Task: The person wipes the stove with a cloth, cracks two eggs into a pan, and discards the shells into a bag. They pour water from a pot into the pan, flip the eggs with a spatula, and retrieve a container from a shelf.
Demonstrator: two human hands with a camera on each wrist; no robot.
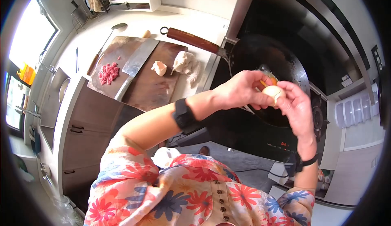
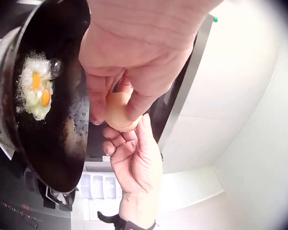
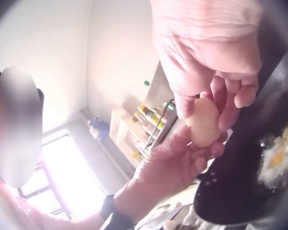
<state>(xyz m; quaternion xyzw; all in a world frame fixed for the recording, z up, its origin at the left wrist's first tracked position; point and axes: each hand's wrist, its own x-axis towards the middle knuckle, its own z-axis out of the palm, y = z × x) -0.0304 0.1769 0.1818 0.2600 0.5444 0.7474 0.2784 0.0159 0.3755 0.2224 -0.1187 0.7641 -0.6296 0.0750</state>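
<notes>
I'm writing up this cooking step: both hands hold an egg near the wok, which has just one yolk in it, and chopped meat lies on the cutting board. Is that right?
No: the left wrist view shows two yolks in the wok, not one. The left hand and right hand do hold an egg near it, and chopped meat lies on the cutting board.

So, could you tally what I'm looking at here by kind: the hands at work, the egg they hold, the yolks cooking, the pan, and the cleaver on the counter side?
Left hand and right hand: 2
Held egg: 1
Yolks: 2
Pan: 1
Cleaver: 1
Total: 7
</notes>
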